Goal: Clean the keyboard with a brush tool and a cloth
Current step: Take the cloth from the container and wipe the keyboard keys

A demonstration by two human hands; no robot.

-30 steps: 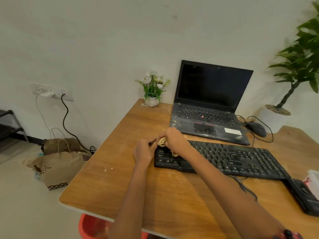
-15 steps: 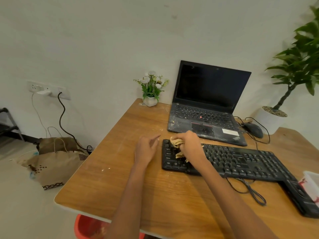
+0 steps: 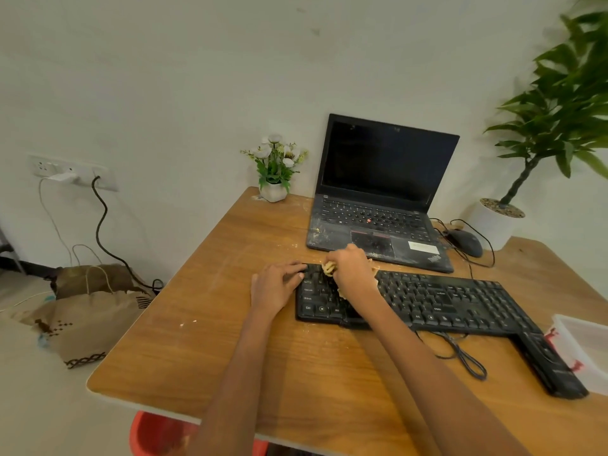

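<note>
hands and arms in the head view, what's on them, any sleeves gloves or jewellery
Both forearms are bare right up to the bottom edge of the frame: no sleeves in view. The left hand and right hand wear no gloves, and no rings or wrist straps are visible. The fingers of the right hand are mostly hidden, so rings there cannot be ruled out.

A black keyboard (image 3: 427, 299) with pale key legends is seen on a desk (image 3: 269, 363) of warm brown wood grain, and a yellowish-tan cloth (image 3: 329, 268) is seen bunched in the right hand (image 3: 350, 268). The laptop (image 3: 381, 192) is shown in black with a red dot among its keys, red strips at the touchpad and pale dust specks, beside a black mouse (image 3: 465, 242). White flowers with green leaves are set in a white pot (image 3: 273, 191), and tan bags (image 3: 88, 311) with dark brown patterning are seen on the floor.
</note>
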